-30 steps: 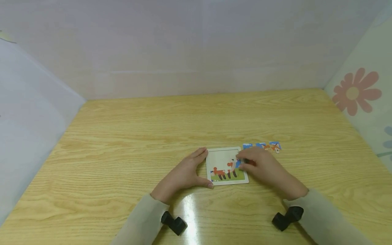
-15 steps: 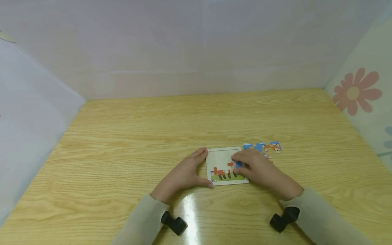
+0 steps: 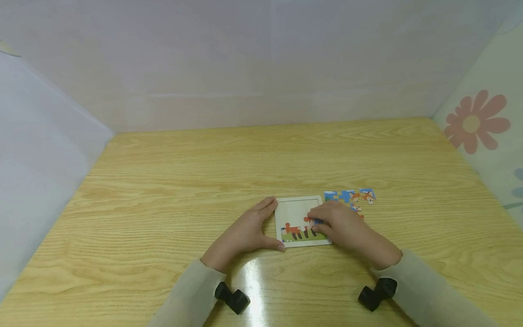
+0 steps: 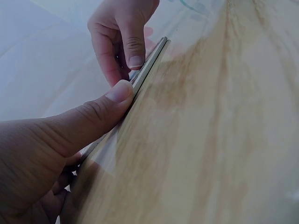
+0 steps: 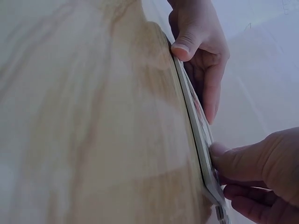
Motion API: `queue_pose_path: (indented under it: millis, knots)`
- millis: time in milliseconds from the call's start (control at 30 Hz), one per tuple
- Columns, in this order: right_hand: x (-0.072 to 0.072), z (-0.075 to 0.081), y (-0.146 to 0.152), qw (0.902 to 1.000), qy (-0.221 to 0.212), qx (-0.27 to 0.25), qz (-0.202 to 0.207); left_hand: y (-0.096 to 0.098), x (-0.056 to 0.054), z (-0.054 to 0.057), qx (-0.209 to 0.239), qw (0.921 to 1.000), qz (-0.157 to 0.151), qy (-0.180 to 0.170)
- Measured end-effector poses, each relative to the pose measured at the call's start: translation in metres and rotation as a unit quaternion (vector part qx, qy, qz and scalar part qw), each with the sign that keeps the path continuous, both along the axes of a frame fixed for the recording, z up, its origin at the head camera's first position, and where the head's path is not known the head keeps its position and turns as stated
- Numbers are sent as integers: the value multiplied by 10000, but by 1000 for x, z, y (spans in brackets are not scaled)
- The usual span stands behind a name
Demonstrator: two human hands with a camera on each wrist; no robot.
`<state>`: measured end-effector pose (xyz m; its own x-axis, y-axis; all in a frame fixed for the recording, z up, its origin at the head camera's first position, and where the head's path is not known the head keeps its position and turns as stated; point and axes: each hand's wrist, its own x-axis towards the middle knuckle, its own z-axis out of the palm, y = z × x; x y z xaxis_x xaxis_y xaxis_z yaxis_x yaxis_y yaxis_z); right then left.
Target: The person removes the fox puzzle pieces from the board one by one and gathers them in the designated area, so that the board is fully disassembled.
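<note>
A white-rimmed square puzzle board (image 3: 301, 243) lies flat on the table, its lower part filled with fox-picture pieces (image 3: 295, 231). My left hand (image 3: 252, 229) holds the board's left side, thumb at the near corner and fingers at the far one. My right hand (image 3: 341, 222) pinches a blue-edged puzzle piece (image 3: 318, 221) at the right of the tray, thumb and fingertips low over the picture. In the right wrist view, the right thumb (image 5: 233, 161) sits right at the board's edge. The right fingers hide much of that piece.
Several loose puzzle pieces (image 3: 346, 196), blue with fox parts, lie beyond and beside the right hand. Another loose piece (image 3: 357, 210) is partly covered by that hand. The wooden table (image 3: 184, 172) meets pale walls at the back and sides.
My right hand has moved left and slightly down over the board with its piece, uncovering more of the loose pieces. The left hand and the board have stayed put.
</note>
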<state>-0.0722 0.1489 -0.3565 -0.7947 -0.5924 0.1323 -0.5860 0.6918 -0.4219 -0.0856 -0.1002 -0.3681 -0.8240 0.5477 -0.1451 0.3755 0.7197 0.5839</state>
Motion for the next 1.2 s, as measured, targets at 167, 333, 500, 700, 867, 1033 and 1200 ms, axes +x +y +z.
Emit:
queue_pose_path:
  millis: [167, 333, 500, 700, 867, 1033, 1200]
  knots:
    - [1, 2, -4, 9998, -42, 119, -152, 0, 0, 0, 1, 10000, 7, -3]
    - [2, 4, -7, 9995, -149, 75, -283, 1, 1, 1, 21, 10000, 19, -29]
    - [1, 4, -8, 9989, -281, 0, -371, 1, 1, 1, 18, 10000, 15, -13]
    - [-2, 5, -9, 9986, -388, 67, -357, 1, 0, 1, 24, 10000, 20, -23]
    - [-8, 6, -8, 9974, -658, 23, -306, 1, 1, 2, 29, 10000, 19, -4]
    - [-17, 5, -5, 9971, -764, 9, 52, 1, 1, 2, 51, 10000, 27, 5]
    - [-22, 7, -5, 9955, -914, 17, 258, 1, 1, 2, 64, 10000, 32, 1]
